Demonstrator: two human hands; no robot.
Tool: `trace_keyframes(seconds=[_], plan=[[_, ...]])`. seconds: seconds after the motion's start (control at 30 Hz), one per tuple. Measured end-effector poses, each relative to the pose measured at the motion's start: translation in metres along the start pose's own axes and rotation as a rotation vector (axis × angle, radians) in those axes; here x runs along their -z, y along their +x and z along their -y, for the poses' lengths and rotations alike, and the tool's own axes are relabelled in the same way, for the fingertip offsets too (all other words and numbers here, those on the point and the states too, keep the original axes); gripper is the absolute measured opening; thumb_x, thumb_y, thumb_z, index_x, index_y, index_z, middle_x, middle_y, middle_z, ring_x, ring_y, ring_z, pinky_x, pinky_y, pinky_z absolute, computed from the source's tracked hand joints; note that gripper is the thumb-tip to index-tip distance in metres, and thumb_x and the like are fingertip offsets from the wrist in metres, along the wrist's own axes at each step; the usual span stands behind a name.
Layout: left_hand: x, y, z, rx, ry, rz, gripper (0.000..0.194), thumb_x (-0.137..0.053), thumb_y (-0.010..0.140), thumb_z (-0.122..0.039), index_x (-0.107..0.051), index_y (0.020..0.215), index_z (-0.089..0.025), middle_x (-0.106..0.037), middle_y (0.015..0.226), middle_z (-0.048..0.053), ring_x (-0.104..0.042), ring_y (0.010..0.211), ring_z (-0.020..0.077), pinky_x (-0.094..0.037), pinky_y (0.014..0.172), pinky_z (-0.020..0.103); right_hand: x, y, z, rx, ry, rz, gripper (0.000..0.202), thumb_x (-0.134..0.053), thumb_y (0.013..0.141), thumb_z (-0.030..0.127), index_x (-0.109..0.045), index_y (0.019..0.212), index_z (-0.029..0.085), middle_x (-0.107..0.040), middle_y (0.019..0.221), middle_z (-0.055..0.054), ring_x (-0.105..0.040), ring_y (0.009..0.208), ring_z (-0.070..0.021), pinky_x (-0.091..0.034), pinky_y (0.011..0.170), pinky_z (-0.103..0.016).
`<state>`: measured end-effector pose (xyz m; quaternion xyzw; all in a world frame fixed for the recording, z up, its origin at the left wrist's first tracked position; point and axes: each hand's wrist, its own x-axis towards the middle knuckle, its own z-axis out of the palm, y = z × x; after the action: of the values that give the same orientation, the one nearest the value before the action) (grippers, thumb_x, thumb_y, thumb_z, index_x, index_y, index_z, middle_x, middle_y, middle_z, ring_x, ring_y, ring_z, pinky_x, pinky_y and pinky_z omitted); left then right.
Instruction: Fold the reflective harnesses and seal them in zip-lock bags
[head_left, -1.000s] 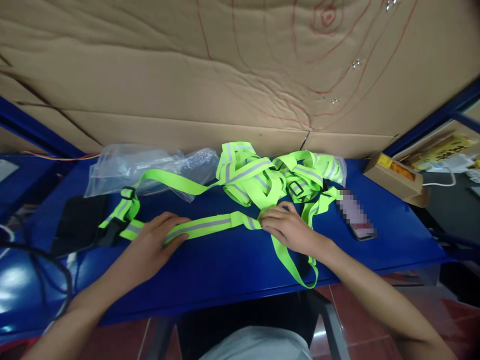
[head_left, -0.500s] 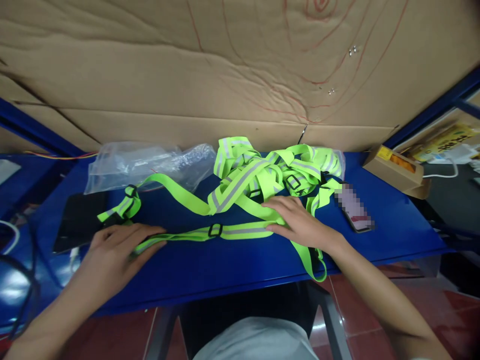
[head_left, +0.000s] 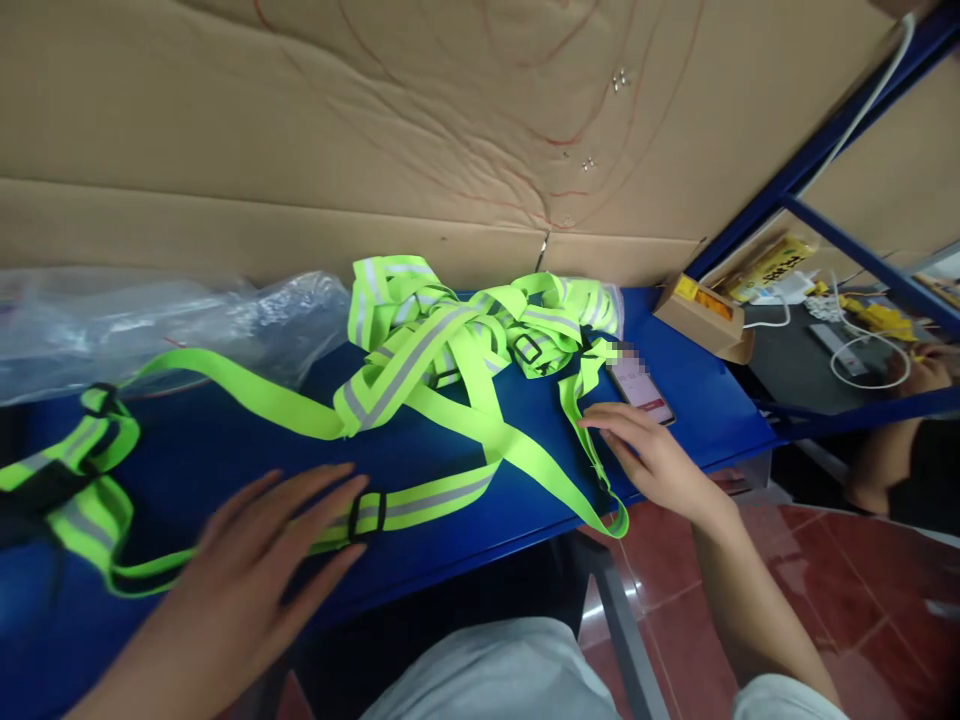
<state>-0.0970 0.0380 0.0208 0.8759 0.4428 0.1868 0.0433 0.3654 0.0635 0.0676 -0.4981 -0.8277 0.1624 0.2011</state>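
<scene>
A tangle of neon-yellow reflective straps (head_left: 420, 340) with grey stripes and black buckles lies on the blue table. Loose lengths run from it to the left and the front. Over the front length, my left hand (head_left: 262, 560) is open, fingers spread beside a black slide buckle (head_left: 368, 516); the palm hides part of the strap, and contact is unclear. On the right, my right hand (head_left: 652, 455) has its thumb apart from the other fingers. Its fingertips overlap a hanging strap (head_left: 571, 405) below the pile; whether they touch it I cannot tell.
Clear plastic bags (head_left: 172, 325) lie at the back left. A phone (head_left: 641, 385) rests beyond my right hand, near a small open cardboard box (head_left: 705, 315). Cardboard (head_left: 450, 120) stands behind the table (head_left: 510, 510). Another person's arm (head_left: 874, 465) shows at far right.
The view has swung right. My right hand has let go of the front strap and moved right to the hanging strap. My left hand has opened and sits closer to the buckle.
</scene>
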Motion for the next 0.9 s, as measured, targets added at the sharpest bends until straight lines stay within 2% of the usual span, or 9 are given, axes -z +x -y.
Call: trace_keyframes(seconds=[0.13,0.27,0.37,0.47,0.53,0.63,0.7,0.77,0.9], plan=[[-0.025,0.059,-0.046,-0.224,0.017,0.025,0.063,-0.046,0.109,-0.048,-0.032,0.167,-0.028,-0.052,0.165,0.009,-0.051,0.151,0.0271,-0.039,0.123,0.049,-0.026,0.009,0.009,0.001,-0.131,0.032,0.033,-0.048,0.110,0.024,-0.068,0.136,0.025,-0.067,0.142,-0.011,-0.066,0.129,-0.0287,-0.057,0.107,-0.050],[-0.043,0.089,-0.052,-0.221,0.010,0.145,0.062,-0.042,0.110,-0.055,-0.039,0.164,-0.025,-0.050,0.166,0.009,-0.049,0.153,0.0278,-0.034,0.127,0.052,-0.030,0.017,0.012,0.024,-0.162,0.033,0.033,-0.049,0.110,0.026,-0.068,0.137,0.026,-0.073,0.134,-0.009,-0.070,0.123,-0.0284,-0.058,0.103,-0.050],[-0.043,0.090,-0.044,-0.199,-0.013,0.157,0.054,-0.043,0.110,-0.052,-0.049,0.158,-0.028,-0.056,0.162,0.007,-0.052,0.149,0.0269,-0.033,0.128,0.052,-0.014,0.030,0.008,0.047,-0.161,-0.146,0.032,-0.050,0.109,0.030,-0.068,0.136,0.026,-0.075,0.130,-0.009,-0.070,0.122,-0.0280,-0.056,0.105,-0.049],[-0.030,0.080,-0.029,-0.159,-0.026,0.035,0.048,-0.044,0.110,-0.043,-0.051,0.156,-0.029,-0.061,0.155,0.008,-0.058,0.142,0.0264,-0.041,0.123,0.049,0.008,0.053,-0.003,-0.078,-0.215,-0.405,0.034,-0.047,0.109,0.038,-0.071,0.128,0.022,-0.075,0.126,-0.013,-0.069,0.120,-0.0303,-0.054,0.104,-0.048],[-0.015,0.069,-0.011,-0.047,-0.002,-0.121,0.042,-0.046,0.109,-0.037,-0.058,0.147,-0.025,-0.066,0.144,0.010,-0.063,0.133,0.0273,-0.049,0.115,0.047,0.021,0.073,-0.014,-0.369,-0.296,-0.399,0.047,-0.038,0.110,0.047,-0.073,0.119,0.017,-0.076,0.118,-0.018,-0.072,0.114,-0.0330,-0.054,0.098,-0.046],[0.009,0.047,0.022,0.247,0.080,-0.409,0.029,-0.049,0.108,-0.032,-0.069,0.122,-0.017,-0.070,0.122,0.013,-0.067,0.119,0.0269,-0.054,0.108,0.046,0.031,0.102,-0.032,-0.762,-0.402,-0.191,0.068,-0.032,0.107,0.062,-0.078,0.099,0.012,-0.077,0.102,-0.026,-0.074,0.107,-0.0401,-0.054,0.093,-0.049],[0.024,0.030,0.044,0.424,0.164,-0.551,0.028,-0.051,0.106,-0.033,-0.071,0.115,-0.015,-0.071,0.116,0.012,-0.067,0.117,0.0261,-0.054,0.108,0.046,0.030,0.117,-0.045,-0.826,-0.416,-0.103,0.075,-0.038,0.101,0.072,-0.078,0.089,0.010,-0.076,0.098,-0.031,-0.074,0.106,-0.0454,-0.054,0.091,-0.053],[0.037,0.013,0.063,0.579,0.224,-0.595,0.029,-0.051,0.105,-0.033,-0.071,0.115,-0.015,-0.070,0.118,0.011,-0.065,0.118,0.0262,-0.055,0.108,0.046,0.022,0.126,-0.058,-0.834,-0.362,-0.045,0.075,-0.048,0.094,0.078,-0.078,0.080,0.011,-0.075,0.091,-0.029,-0.075,0.096,-0.0450,-0.055,0.084,-0.053],[0.050,-0.020,0.092,0.880,0.209,-0.483,0.041,-0.052,0.099,-0.034,-0.066,0.132,-0.014,-0.065,0.128,0.013,-0.060,0.125,0.0294,-0.053,0.110,0.050,0.002,0.126,-0.076,-0.797,0.037,-0.018,0.055,-0.077,0.073,0.073,-0.077,0.072,0.018,-0.070,0.067,-0.011,-0.066,0.064,-0.0264,-0.049,0.062,-0.036]])
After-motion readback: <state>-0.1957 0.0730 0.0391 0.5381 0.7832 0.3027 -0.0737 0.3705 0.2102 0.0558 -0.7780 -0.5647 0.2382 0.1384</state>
